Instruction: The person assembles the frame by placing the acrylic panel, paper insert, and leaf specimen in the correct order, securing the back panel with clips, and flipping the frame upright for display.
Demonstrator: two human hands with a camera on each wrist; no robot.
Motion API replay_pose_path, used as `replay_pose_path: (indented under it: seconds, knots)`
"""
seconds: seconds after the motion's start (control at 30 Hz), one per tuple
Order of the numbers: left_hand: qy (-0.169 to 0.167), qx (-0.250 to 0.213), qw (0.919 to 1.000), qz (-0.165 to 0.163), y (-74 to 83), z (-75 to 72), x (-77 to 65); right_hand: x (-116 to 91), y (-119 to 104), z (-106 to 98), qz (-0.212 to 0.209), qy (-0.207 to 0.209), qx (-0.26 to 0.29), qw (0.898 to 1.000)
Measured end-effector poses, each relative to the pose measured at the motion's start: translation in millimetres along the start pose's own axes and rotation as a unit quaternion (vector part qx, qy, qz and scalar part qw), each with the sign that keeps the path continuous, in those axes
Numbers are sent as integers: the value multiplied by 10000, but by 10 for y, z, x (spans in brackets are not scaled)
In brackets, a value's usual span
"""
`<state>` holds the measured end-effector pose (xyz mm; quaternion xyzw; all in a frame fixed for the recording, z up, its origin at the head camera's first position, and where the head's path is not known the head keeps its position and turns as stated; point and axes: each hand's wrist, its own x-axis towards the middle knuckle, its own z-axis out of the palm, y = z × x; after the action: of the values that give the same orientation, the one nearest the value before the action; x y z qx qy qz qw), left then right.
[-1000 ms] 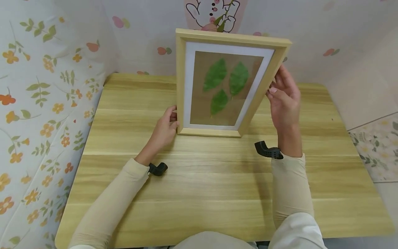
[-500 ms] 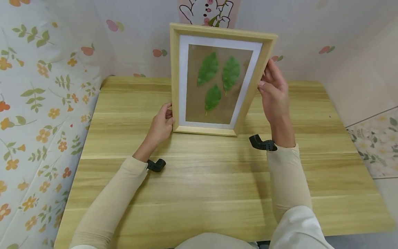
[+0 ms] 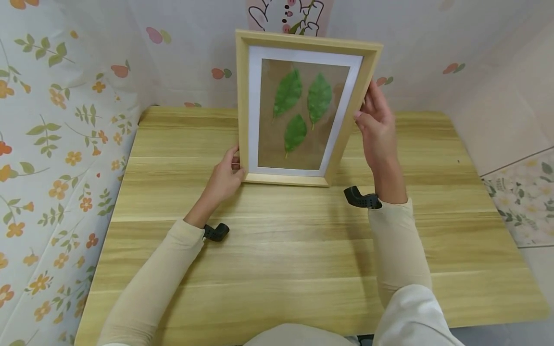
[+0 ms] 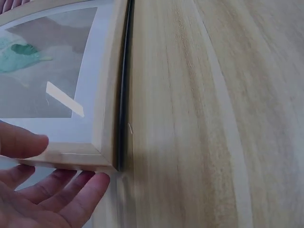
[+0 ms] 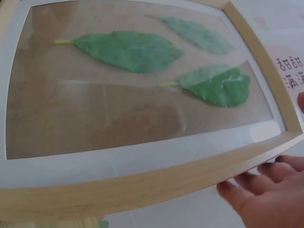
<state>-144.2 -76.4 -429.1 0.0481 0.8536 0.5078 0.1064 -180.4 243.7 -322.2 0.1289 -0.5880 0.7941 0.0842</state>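
We see both the left hand (image 3: pixel 222 178) and right hand (image 3: pixel 375 129) grasping the upright wooden leaf frame (image 3: pixel 303 108), whose dark back edge only the left wrist view reveals.

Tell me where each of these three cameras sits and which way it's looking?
Head: worn on the head, looking forward and down at the wooden table; both sleeves, left hand and right hand holding an upright picture frame.
Left wrist: low by the table, facing the frame's bottom corner; thumb and fingers show.
Right wrist: beside the frame's right edge, facing the three leaves under glass; fingertips show.
Shared: all three see the frame.
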Motion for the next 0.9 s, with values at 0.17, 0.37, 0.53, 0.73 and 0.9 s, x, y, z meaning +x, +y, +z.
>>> replay_pose_path:
  seconds: [0.17,0.37,0.53,0.73,0.9]
  knots:
    - [144,66,9997,165,-22,12,11,-48,38,13,38,10,-151,9999]
    - [273,109,9995,84,-43,26,19,-25,70,11,34,-15,-32,10000]
    - [145,146,9998,32,-49,42,28,-21,85,-11,23,6,-8,10000]
    - [-7,290,9996,-37,-70,59,32,-34,110,-41,57,90,8,9999]
    - [-24,326,9995,15,-83,68,38,-40,106,-54,149,271,-6,9995]
